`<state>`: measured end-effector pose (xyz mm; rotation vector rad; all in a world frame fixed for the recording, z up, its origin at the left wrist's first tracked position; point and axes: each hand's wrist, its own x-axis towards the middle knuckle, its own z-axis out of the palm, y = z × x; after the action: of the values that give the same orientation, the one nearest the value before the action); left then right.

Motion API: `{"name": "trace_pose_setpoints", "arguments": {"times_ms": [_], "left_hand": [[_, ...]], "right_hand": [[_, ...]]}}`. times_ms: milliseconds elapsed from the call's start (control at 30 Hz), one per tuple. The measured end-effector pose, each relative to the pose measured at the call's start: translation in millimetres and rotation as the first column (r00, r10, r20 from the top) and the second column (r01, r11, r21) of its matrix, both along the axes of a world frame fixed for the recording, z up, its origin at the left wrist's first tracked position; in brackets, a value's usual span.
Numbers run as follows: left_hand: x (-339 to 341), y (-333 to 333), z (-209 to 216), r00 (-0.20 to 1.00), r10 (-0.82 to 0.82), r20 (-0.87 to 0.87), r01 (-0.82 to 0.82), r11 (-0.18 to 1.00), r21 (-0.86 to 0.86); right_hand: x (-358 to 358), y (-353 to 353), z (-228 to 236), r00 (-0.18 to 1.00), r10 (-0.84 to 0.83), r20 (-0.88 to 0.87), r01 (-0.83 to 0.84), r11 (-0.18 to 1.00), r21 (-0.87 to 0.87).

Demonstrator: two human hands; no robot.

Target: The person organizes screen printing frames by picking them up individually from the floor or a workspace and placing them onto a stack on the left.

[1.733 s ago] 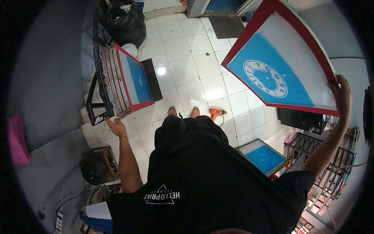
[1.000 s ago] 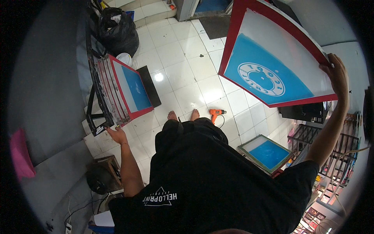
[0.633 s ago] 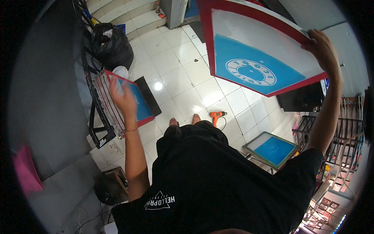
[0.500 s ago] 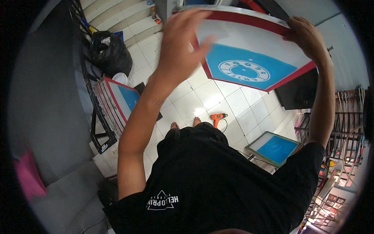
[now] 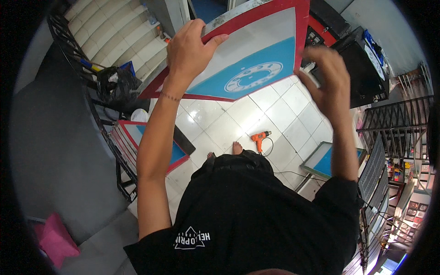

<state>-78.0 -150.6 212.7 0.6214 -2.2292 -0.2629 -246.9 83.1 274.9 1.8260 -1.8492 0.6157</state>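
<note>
Half a second back the left hand (image 5: 190, 48) was only arriving at the red-framed printing screen (image 5: 247, 59); now its fingers are clamped over the frame's top edge, while the right hand (image 5: 326, 78) has blurred at the right rail, grip unclear. So the screen is shared between both hands, held overhead above the glossy white tiled floor (image 5: 220, 128); its taut mesh carries a blue panel with a pale round dial pattern

The printing screen (image 5: 256, 59) is held overhead between the hands, left hand (image 5: 188, 46) on its left edge, right hand (image 5: 325, 78) on its right. On the floor (image 5: 229, 123) below: stacked frames (image 5: 137, 142) left, a heat gun (image 5: 260, 136) centre, another frame (image 5: 330, 158) right.
</note>
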Motion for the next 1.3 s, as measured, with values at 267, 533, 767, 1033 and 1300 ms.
{"name": "trace_pose_setpoints", "arguments": {"times_ms": [267, 533, 767, 1033, 1300], "left_hand": [[19.3, 22.4, 15.4, 0.988, 0.127, -0.093, -0.123, 0.991, 0.042], [5.0, 15.2, 7.4, 0.974, 0.192, -0.119, -0.19, 0.981, 0.031], [18.2, 16.7, 25.1, 0.959, 0.26, -0.116, -0.257, 0.966, 0.042], [-4.2, 5.8, -60.1, 0.959, 0.283, 0.028, -0.283, 0.94, 0.188], [10.8, 22.1, -16.0, 0.955, 0.295, 0.018, -0.295, 0.949, 0.107]], "right_hand": [[-35.9, 140.4, -333.4, 0.69, -0.581, 0.432, 0.014, 0.608, 0.794], [-12.0, 229.1, -439.9, 0.518, -0.75, 0.412, -0.204, 0.36, 0.911], [-58.7, 234.1, -420.8, 0.425, -0.815, 0.393, -0.018, 0.427, 0.904], [-68.0, 228.4, -443.5, 0.292, -0.843, 0.451, -0.07, 0.452, 0.889], [-48.1, 268.8, -478.3, 0.044, -0.905, 0.424, -0.188, 0.41, 0.893]]}}
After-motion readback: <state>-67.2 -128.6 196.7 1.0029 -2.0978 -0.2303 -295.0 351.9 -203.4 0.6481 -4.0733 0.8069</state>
